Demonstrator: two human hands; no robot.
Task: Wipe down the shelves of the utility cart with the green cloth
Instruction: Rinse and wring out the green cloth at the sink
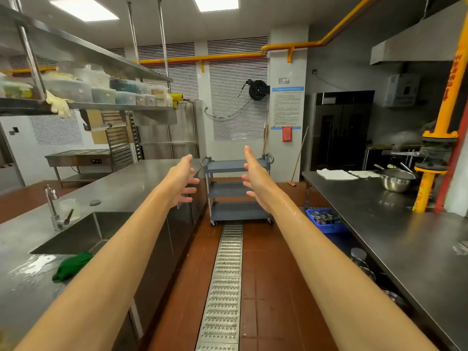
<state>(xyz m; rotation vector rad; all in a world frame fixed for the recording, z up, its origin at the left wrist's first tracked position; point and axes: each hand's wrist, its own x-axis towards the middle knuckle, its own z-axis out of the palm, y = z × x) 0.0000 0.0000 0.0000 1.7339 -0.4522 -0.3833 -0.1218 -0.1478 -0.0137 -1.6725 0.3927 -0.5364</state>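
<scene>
Empty, fingers spread, my left hand (181, 182) and right hand (255, 181) point toward the far utility cart (228, 190), though the green cloth (72, 266) I need first lies bunched, seemingly damp, beside the sink (83, 231).

One left hand (181, 182), one right hand (255, 183), one utility cart (238, 212) of three shelves (225, 165), one green cloth (72, 266), one sink (83, 231), one tap (52, 206), one blue crate (326, 228), one broom (297, 160), one hose reel (258, 90), two ceiling lights (83, 7)
</scene>
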